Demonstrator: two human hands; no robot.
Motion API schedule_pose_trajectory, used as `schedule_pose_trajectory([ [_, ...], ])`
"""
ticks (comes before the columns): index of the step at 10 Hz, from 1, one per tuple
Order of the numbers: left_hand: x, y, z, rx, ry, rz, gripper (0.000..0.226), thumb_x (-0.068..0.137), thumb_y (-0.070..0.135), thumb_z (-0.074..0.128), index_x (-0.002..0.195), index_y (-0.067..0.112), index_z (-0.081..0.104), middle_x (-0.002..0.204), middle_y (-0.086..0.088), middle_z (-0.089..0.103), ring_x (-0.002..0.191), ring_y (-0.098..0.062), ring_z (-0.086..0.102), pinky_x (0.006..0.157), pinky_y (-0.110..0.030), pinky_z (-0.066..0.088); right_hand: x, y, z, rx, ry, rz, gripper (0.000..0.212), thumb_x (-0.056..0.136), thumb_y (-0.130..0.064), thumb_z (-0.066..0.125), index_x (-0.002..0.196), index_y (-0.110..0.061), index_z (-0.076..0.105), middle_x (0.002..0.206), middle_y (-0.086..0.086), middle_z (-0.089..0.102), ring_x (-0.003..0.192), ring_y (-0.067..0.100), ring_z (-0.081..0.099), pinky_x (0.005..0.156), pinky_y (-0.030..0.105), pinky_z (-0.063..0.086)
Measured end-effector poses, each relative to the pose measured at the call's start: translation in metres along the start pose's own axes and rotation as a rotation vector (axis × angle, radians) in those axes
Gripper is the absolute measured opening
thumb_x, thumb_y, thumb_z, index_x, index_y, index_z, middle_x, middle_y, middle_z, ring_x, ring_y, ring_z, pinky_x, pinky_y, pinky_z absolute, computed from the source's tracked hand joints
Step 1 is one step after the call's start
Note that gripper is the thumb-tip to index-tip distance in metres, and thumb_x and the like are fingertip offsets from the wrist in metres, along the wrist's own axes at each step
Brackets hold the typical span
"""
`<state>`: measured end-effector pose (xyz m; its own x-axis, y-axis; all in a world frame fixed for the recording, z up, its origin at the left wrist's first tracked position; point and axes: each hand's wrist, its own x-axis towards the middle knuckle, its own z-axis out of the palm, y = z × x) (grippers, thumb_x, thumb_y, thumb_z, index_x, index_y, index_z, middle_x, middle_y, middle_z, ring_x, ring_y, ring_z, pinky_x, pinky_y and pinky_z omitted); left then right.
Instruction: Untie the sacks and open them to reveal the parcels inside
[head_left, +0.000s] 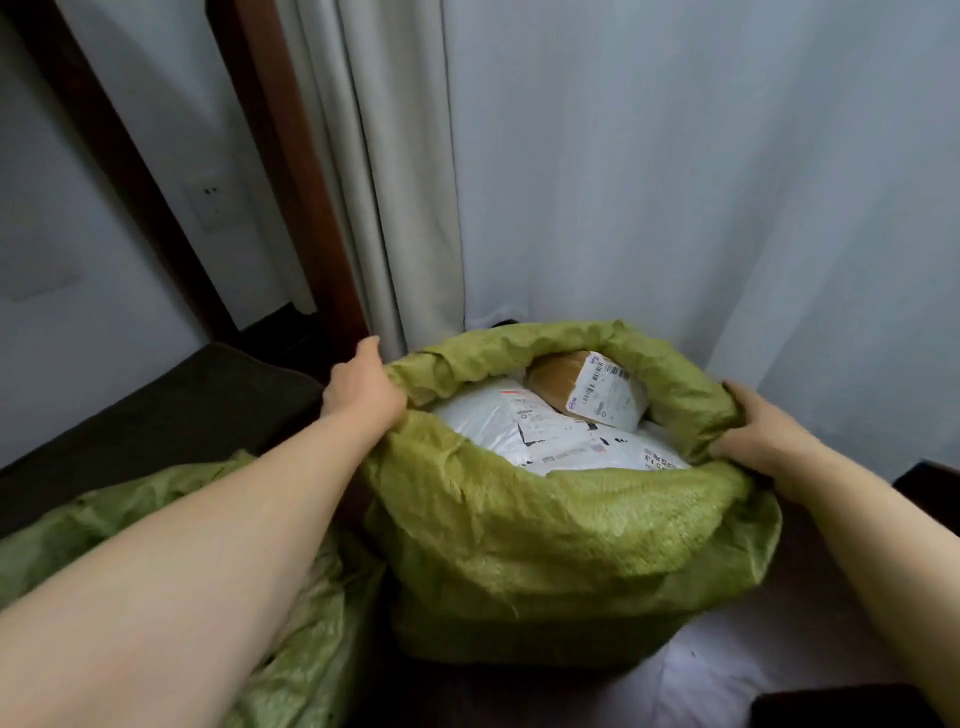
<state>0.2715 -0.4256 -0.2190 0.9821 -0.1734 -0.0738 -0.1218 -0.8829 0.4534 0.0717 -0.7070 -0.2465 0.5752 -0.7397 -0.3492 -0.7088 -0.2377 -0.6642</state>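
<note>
**Green sack held open, parcels showing**

To the left of the open sack (545, 530), a second green sack (156, 519) lies slumped (its mouth is out of sight). The left hand (361, 387) grips the open sack's rolled rim at its left edge. A pale curtain (395, 182) hangs just behind that edge. Inside the open sack lie white parcels (483, 421) with printed labels, and a brown parcel (561, 382) rests on them at the far side. The right hand (763, 441) clutches the rim's right edge, fingers curled over the fabric.

Both hands on the rim: left hand (363, 389) and right hand (758, 436) grip the rolled-down mouth of the green woven plastic sack (545, 530). Inside, white plastic mailer parcels (488, 421) and a brown taped parcel (558, 382) with a white barcode label (608, 392).
</note>
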Motion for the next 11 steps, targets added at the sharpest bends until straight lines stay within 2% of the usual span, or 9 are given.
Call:
schedule_pose_trajectory([
  [2, -0.022, -0.008, -0.017, -0.691, -0.361, -0.335, 0.081, 0.061, 0.046, 0.075, 0.130, 0.011, 0.049, 0.116, -0.012, 0.062, 0.096, -0.030, 0.064, 0.081, -0.038, 0.054, -0.033, 0.014, 0.006, 0.477, -0.153, 0.281, 0.034, 0.078, -0.031, 0.068, 0.105, -0.013, 0.058, 0.092, 0.016, 0.063, 0.076, 0.030, 0.060, 0.061, 0.035, 0.049],
  [3, -0.040, -0.013, -0.008, -0.859, -0.560, -0.453, 0.039, 0.078, 0.041, 0.064, 0.105, 0.012, 0.063, 0.080, -0.009, 0.068, 0.066, -0.024, 0.064, 0.054, -0.026, 0.052, -0.041, 0.009, 0.022, 0.578, -0.176, 0.309, 0.053, 0.064, -0.040, 0.078, 0.106, -0.013, 0.062, 0.097, 0.017, 0.067, 0.085, 0.032, 0.065, 0.073, 0.043, 0.054],
  [5, -0.045, -0.022, 0.000, -0.968, -0.358, -0.460, 0.054, 0.073, 0.018, 0.071, 0.122, 0.006, 0.050, 0.104, -0.018, 0.066, 0.084, -0.031, 0.066, 0.071, -0.039, 0.055, -0.014, -0.011, 0.052, 0.780, 0.042, 0.109, 0.108, 0.036, -0.055, 0.086, 0.131, -0.015, 0.052, 0.121, 0.007, 0.062, 0.106, 0.026, 0.062, 0.099, 0.045, 0.047],
  [6, -0.050, -0.021, -0.001, -0.954, -0.192, -0.440, 0.064, 0.068, 0.021, 0.070, 0.125, 0.006, 0.044, 0.113, -0.016, 0.059, 0.096, -0.031, 0.061, 0.082, -0.041, 0.054, 0.007, -0.001, 0.072, 0.818, 0.093, 0.052, 0.105, 0.043, -0.078, 0.069, 0.135, -0.033, 0.046, 0.138, 0.003, 0.050, 0.123, 0.025, 0.051, 0.106, 0.049, 0.039],
  [7, -0.053, -0.014, -0.003, -0.948, -0.044, -0.370, 0.083, 0.064, 0.024, 0.066, 0.140, 0.011, 0.035, 0.132, -0.011, 0.049, 0.113, -0.031, 0.054, 0.096, -0.043, 0.047, -0.032, -0.032, 0.068, 0.695, 0.285, 0.070, 0.070, 0.076, -0.062, 0.048, 0.138, -0.029, 0.043, 0.145, 0.011, 0.039, 0.132, 0.033, 0.038, 0.112, 0.049, 0.028],
  [8, -0.061, 0.003, -0.001, -0.875, 0.094, -0.220, 0.062, 0.066, 0.017, 0.058, 0.127, 0.018, 0.051, 0.129, -0.008, 0.050, 0.112, -0.029, 0.055, 0.098, -0.040, 0.047, -0.052, -0.059, 0.066, 0.530, 0.510, -0.023, 0.049, 0.090, -0.030, 0.044, 0.138, -0.024, 0.043, 0.146, 0.009, 0.040, 0.136, 0.029, 0.034, 0.115, 0.045, 0.020],
  [9, -0.073, 0.019, 0.000, -0.814, 0.173, -0.108, 0.052, 0.079, 0.006, 0.054, 0.128, 0.022, 0.053, 0.135, -0.002, 0.043, 0.117, -0.021, 0.052, 0.102, -0.030, 0.041, -0.075, -0.088, 0.066, 0.562, 0.512, -0.250, 0.038, 0.079, -0.018, 0.044, 0.108, -0.031, 0.065, 0.120, -0.003, 0.063, 0.118, 0.018, 0.052, 0.111, 0.037, 0.029],
  [10, -0.083, 0.030, -0.006, -0.778, 0.294, 0.042, 0.044, 0.080, 0.002, 0.051, 0.117, 0.023, 0.062, 0.128, 0.001, 0.053, 0.116, -0.016, 0.052, 0.100, -0.030, 0.042, -0.096, -0.117, 0.062, 0.722, 0.381, -0.413, 0.031, 0.080, -0.005, 0.046, 0.083, -0.024, 0.070, 0.092, -0.004, 0.072, 0.085, 0.000, 0.062, 0.085, 0.014, 0.048],
  [11, -0.094, 0.038, -0.008, -0.802, 0.245, 0.243, 0.036, 0.079, -0.003, 0.050, 0.099, 0.019, 0.070, 0.100, 0.009, 0.065, 0.096, -0.008, 0.059, 0.091, -0.023, 0.046, -0.115, -0.133, 0.057, 0.793, 0.036, -0.549, 0.029, 0.084, 0.003, 0.051, 0.080, -0.017, 0.071, 0.076, -0.002, 0.074, 0.078, 0.009, 0.067, 0.075, 0.018, 0.053],
])
